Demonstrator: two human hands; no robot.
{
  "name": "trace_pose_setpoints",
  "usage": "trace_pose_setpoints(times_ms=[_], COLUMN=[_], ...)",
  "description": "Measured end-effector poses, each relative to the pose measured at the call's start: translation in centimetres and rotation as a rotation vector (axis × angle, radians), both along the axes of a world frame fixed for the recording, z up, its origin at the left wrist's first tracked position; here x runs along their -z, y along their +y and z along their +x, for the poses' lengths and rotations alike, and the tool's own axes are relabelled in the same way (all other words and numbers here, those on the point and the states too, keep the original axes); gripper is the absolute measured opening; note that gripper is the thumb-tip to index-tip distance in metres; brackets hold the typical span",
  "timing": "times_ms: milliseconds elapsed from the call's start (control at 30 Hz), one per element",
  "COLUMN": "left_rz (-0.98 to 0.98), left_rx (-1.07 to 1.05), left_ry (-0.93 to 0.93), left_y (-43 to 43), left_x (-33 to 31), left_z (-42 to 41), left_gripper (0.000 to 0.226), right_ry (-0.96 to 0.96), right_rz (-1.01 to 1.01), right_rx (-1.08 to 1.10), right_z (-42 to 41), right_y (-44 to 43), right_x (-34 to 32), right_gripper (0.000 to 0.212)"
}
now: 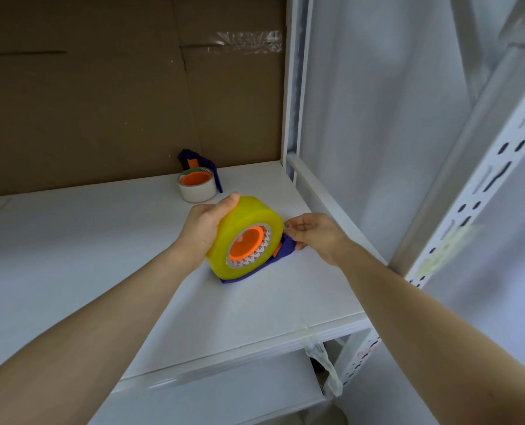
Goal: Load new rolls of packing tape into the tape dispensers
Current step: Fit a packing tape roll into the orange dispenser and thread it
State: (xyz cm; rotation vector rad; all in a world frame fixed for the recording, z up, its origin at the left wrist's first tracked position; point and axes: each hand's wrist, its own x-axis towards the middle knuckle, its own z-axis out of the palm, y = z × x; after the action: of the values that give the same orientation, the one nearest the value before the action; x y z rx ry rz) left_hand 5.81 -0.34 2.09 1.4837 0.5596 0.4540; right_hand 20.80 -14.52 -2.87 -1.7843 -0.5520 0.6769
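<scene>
Grips yellow translucent tape roll (249, 220), seated on blue plastic dispenser (286, 249) on white shelf (102, 256), with left hand (204, 228); pinches dispenser's 3 o'clock end with right hand (313, 236). Beyond, 11 o'clock: second blue dispenser (207, 164) with thin white roll (195, 194).

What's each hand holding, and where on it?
Left hand grips the yellow tape roll by its outer rim. Right hand pinches the blue dispenser at its end beside the roll.

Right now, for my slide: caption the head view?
Left hand grips yellow tape roll mounted on blue plastic dispenser; right hand holds dispenser.
</scene>
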Motion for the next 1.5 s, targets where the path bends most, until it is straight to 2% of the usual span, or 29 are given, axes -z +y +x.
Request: trace_pose_setpoints(times_ms=[167, 400, 600, 700, 767, 933, 1033, 1100, 1333, 1433, 1500], left_rz=[-0.019, -0.044, -0.053, -0.062, -0.062, -0.079, -0.098, -0.092, -0.085, -0.066, -0.064], left_rx=[0.026, -0.027, -0.031, -0.022, -0.018, -0.003, -0.004, -0.006, -0.012, -0.010, -0.004], left_ry=[0.025, 0.021, -0.006, -0.014, -0.012, -0.002, -0.008, -0.005, -0.036, -0.027, -0.025], left_y=[0.0, 0.4, 0.7, 0.8, 0.9, 1.2, 1.2, 1.2, 1.1, 1.1, 1.1], left_x=[0.0, 0.5, 1.0, 1.1, 1.1, 1.2, 1.3, 1.2, 1.1, 1.0, 1.0], left_z=[-0.3, -0.8, -1.3, -1.3, -1.4, -1.4, -1.4, -1.3, -1.5, -1.4, -1.3], left_gripper=[0.022, 0.015, 0.016, 0.016, 0.017, 0.017, 0.017, 0.017, 0.017, 0.018, 0.017], right_ry=[-0.086, -0.112, 0.180, 0.240, 0.203, -0.096, -0.190, -0.156, 0.198, 0.207, 0.128], right_rz=[-0.160, -0.116, -0.051, -0.035, -0.044, -0.041, -0.012, -0.006, 0.053, -0.003, -0.059], right_rx=[-0.003, -0.008, -0.067, -0.088, -0.083, -0.065, -0.085, -0.116, -0.220, -0.266, -0.264], right_z=[0.1, -0.2, 0.8, 0.9, 0.8, 0.0, -0.2, -0.1, 0.9, 1.0, 0.9], right_y=[0.9, 1.6, 0.6, 0.6, 0.8, 1.9, 2.0, 1.5, 0.6, 0.7, 0.9], right_x=[-1.3, -1.9, -2.2, -2.4, -2.6, -2.6, -2.1, -1.8, -2.1, -2.4, -2.6], right_gripper=[0.031, 0.027, 0.032, 0.033, 0.033, 0.027, 0.026, 0.026, 0.034, 0.032, 0.033])
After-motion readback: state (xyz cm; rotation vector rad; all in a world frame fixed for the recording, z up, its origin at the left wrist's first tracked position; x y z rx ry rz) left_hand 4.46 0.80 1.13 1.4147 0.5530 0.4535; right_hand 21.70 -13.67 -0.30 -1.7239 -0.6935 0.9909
